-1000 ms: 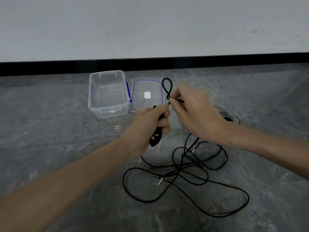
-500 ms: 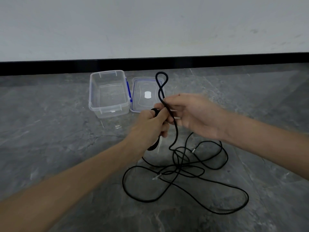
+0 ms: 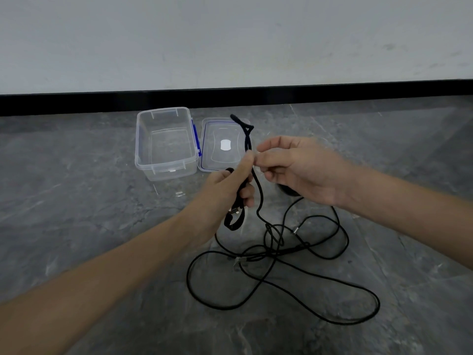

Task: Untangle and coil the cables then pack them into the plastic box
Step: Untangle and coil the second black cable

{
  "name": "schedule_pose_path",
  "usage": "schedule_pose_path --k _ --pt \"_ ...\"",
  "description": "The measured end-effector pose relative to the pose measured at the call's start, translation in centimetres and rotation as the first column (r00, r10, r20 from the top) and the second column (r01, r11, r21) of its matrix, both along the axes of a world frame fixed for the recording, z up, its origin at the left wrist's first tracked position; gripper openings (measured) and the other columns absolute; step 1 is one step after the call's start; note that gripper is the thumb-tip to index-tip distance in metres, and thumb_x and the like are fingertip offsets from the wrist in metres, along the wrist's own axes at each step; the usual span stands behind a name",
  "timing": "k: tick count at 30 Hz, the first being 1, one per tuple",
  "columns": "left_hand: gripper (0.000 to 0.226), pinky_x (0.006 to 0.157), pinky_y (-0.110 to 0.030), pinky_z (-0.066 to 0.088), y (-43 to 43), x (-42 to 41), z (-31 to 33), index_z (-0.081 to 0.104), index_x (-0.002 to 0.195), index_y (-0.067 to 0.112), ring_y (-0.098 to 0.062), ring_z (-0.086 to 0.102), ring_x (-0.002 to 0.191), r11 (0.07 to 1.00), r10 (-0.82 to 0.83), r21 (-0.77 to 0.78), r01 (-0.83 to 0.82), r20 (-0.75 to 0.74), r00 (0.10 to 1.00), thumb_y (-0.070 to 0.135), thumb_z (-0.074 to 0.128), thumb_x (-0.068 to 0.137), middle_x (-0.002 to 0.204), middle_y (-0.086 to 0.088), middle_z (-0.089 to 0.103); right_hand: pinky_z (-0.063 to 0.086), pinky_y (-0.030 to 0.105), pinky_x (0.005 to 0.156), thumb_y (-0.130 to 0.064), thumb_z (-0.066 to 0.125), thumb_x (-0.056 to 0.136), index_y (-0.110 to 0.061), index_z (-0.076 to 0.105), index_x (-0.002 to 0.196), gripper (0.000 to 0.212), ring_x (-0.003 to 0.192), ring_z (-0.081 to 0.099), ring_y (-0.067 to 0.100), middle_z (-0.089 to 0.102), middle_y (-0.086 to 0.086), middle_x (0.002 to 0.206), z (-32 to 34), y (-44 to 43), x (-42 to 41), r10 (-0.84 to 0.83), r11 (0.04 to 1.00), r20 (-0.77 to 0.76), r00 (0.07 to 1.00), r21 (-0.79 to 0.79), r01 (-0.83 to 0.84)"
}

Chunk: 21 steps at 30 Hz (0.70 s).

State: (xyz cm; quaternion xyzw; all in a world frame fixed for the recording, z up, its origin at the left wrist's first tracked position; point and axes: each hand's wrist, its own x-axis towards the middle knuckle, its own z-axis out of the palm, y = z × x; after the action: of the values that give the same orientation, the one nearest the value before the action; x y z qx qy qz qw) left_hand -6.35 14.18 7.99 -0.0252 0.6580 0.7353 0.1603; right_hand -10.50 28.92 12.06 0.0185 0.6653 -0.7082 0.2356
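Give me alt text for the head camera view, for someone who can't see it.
Two bare hands hold a black cable above a grey stone floor: the left hand grips a folded bundle, the right hand pinches a strand. The rest lies tangled on the floor; behind sit an empty clear plastic box and its blue-sealed lid.

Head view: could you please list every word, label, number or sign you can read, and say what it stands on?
No readable text anywhere.
White sticker on the clear blue-sealed plastic lid: too blurred to read, if printed at all.
Clear plastic box and black cables: no visible markings.
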Motion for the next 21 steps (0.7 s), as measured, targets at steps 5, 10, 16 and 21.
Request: schedule_pose_path --k 5,10,16,21 --pt "0.043 0.063 -0.017 0.046 0.01 -0.04 -0.2 0.051 0.085 0.009 -0.011 0.05 0.056 0.999 -0.042 0.006 0.042 -0.01 0.999 0.051 0.049 0.089 0.057 0.004 0.045 0.055 0.02 0.077 0.002 0.064 0.085 -0.007 0.067 0.1 0.018 0.083 0.066 0.011 0.07 0.002 0.086 -0.32 0.32 0.07 0.095 0.995 -0.023 0.995 0.02 -0.094" --pt "0.05 0.079 -0.031 0.042 -0.23 0.1 -0.48 0.05 0.077 0.01 -0.011 0.05 0.062 0.986 -0.085 -0.152 0.071 -0.089 0.992 0.06 0.051 0.075 0.056 0.007 0.048 0.05 0.021 0.067 0.004 0.065 0.084 -0.008 0.062 0.081 0.013 0.071 0.058 0.014 0.063 0.006 0.075 0.02 0.43 0.37 0.151 0.982 -0.148 0.977 0.132 -0.132" --pt "0.042 0.069 -0.028 0.044 -0.52 0.16 -0.19 0.064 0.078 0.009 -0.014 0.052 0.069 0.945 -0.147 -0.312 0.097 -0.142 0.979 0.051 0.065 0.078 0.067 0.002 0.06 0.046 0.027 0.072 -0.003 0.073 0.08 -0.006 0.066 0.097 0.019 0.076 0.055 0.019 0.064 0.012 0.082 -0.09 0.4 0.32 0.182 0.966 -0.141 0.973 0.209 -0.151" --pt "0.035 0.077 -0.05 0.049 0.27 0.3 -0.19 0.062 0.085 0.005 -0.02 0.051 0.072 0.933 -0.198 -0.329 0.143 -0.14 0.97 0.04 0.059 0.082 0.062 0.008 0.057 0.04 0.018 0.055 -0.008 0.072 0.082 -0.004 0.069 0.093 0.012 0.056 0.05 0.007 0.061 -0.001 0.063 -0.06 0.32 0.55 0.268 0.943 -0.179 0.947 0.25 -0.219"
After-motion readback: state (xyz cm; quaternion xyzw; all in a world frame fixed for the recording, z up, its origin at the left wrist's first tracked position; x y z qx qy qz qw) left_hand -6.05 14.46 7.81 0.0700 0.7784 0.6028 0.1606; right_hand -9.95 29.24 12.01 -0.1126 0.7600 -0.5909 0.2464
